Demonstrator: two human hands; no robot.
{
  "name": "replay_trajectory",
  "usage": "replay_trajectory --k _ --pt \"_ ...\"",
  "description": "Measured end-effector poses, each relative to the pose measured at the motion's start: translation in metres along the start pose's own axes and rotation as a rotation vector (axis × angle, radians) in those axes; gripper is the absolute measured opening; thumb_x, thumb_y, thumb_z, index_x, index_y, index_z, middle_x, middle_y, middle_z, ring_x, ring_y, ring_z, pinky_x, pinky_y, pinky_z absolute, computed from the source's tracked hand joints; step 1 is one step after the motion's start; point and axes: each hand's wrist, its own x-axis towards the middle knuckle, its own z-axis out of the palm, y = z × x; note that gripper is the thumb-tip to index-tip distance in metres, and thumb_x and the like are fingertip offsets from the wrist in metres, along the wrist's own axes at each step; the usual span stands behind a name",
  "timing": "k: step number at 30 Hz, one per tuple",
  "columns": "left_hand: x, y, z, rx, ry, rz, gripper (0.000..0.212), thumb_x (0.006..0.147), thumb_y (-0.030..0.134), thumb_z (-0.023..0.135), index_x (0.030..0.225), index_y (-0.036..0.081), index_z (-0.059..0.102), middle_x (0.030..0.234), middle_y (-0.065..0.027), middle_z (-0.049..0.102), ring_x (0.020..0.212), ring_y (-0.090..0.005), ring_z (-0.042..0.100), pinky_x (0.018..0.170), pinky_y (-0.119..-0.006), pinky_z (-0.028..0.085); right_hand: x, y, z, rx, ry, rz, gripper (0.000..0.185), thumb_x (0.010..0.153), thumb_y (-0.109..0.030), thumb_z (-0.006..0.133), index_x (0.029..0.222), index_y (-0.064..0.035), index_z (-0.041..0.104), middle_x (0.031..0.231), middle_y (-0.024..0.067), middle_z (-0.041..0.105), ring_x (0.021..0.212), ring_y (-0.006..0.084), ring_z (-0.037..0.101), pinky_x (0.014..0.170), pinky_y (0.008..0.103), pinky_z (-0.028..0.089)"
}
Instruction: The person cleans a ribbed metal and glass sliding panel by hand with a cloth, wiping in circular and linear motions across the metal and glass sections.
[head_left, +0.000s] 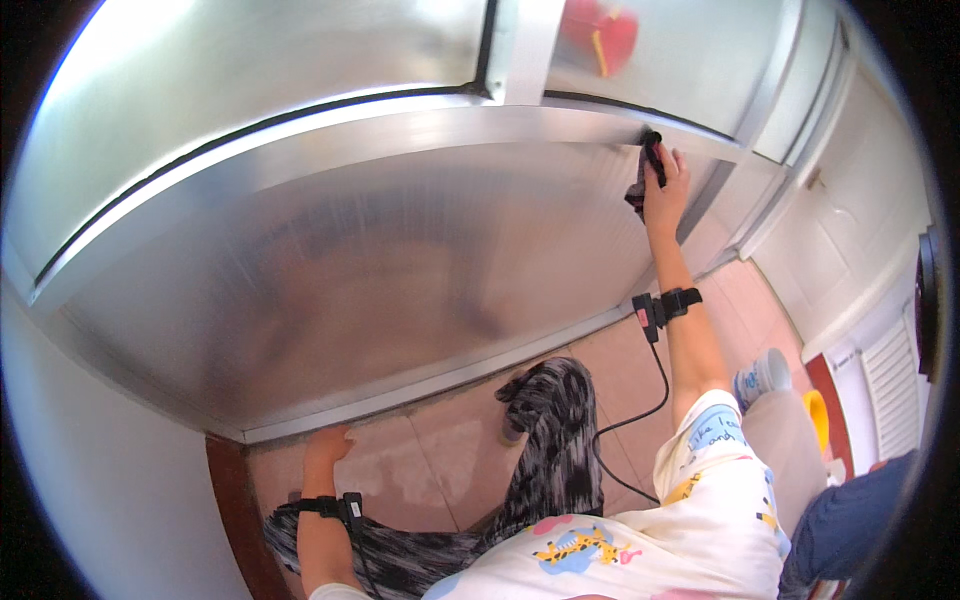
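Note:
My right hand (666, 184) is raised at the upper right, holding a dark cloth (639, 187) against the metal crossbar (450, 131) of a partition with frosted glass panes above. Below the bar spreads a shiny, streaked lower panel (405, 247), which shows blurred reflections. My left hand (328, 448) is low at the left, close to the panel's bottom rail (375, 405), over the tiled floor; I see nothing held in it. Each forearm wears a black strap with a small device and a cable.
A white and blue tub (761, 379) and a yellow object (816, 420) stand at the right, near a person's dark blue clothing (847, 517). Beyond are a white door (855, 202) and a white slatted surface (892, 382). A pale wall (112, 450) bounds the left side.

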Motion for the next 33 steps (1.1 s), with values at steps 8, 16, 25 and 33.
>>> replay_trajectory --k 8,16,25,33 --pt "0.014 0.013 -0.007 0.005 -0.050 0.098 0.054 0.086 0.044 0.055 0.131 0.015 0.049 0.125 -0.0132 0.057 0.113 -0.0345 0.053 0.094 -0.043 0.044 0.005 -0.097 0.008 0.336 0.137 0.009 0.027 0.078 -0.013 0.072 0.102 -0.0051 0.063 0.101 0.0120 0.055 0.095 0.0254 0.056 0.086 0.0328 0.044" --pt "0.025 0.010 0.005 0.027 -0.134 -0.010 0.054 0.086 0.044 0.055 0.132 0.016 0.049 0.132 -0.0126 0.050 0.120 -0.0332 0.048 0.099 -0.045 0.040 0.044 0.036 0.040 0.231 0.357 0.357 0.034 0.079 -0.030 0.071 0.098 -0.0027 0.067 0.094 0.0127 0.063 0.088 0.0276 0.060 0.080 0.0355 0.046" --pt "0.006 0.031 -0.013 0.070 -0.077 0.021 0.051 0.083 0.038 0.057 0.128 0.015 0.053 0.125 -0.0164 0.056 0.115 -0.0322 0.052 0.096 -0.043 0.042 0.088 0.100 0.018 0.025 0.130 0.834 0.039 0.074 -0.036 0.075 0.097 -0.0051 0.070 0.094 0.0138 0.069 0.082 0.0252 0.066 0.074 0.0343 0.050" --pt "0.034 0.008 0.009 0.033 -0.116 0.045 0.054 0.083 0.039 0.057 0.130 0.013 0.050 0.127 -0.0152 0.054 0.116 -0.0332 0.051 0.098 -0.041 0.040 0.032 0.036 0.039 0.364 0.192 0.541 0.035 0.074 -0.032 0.075 0.094 -0.0036 0.069 0.091 0.0128 0.065 0.087 0.0226 0.062 0.080 0.0313 0.045"
